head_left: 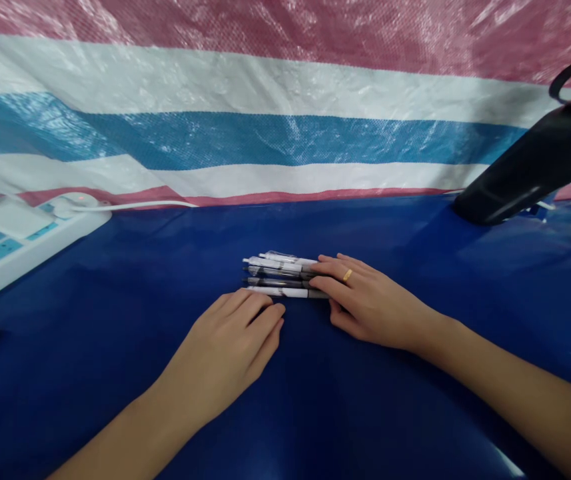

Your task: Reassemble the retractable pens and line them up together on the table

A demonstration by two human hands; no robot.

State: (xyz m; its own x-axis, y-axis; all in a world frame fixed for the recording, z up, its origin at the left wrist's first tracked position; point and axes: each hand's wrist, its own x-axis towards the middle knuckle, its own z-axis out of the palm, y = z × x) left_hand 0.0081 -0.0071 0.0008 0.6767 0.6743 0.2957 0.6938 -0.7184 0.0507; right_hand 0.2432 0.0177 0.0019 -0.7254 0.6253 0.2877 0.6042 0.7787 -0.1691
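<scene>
Several click pens [280,275], some white and some clear with dark parts, lie side by side on the blue tabletop. Their right ends are covered by my right hand [365,300], with a gold-coloured ring on one finger. Its fingers reach over the pens and the thumb sits at the near side, closed around the group. My left hand [230,340] is at the lower left of the pens, palm down, fingers loosely bent with a gap between them. Its fingertips are at the left end of the nearest white pen; whether they press on it is hard to see.
A white power strip [40,250] with plugged-in adapters and a white cable stands at the left. At the back right a black bottle [530,167] with a loop handle stands on the blue table surface [165,267]. Behind hangs a striped plastic sheet [265,140].
</scene>
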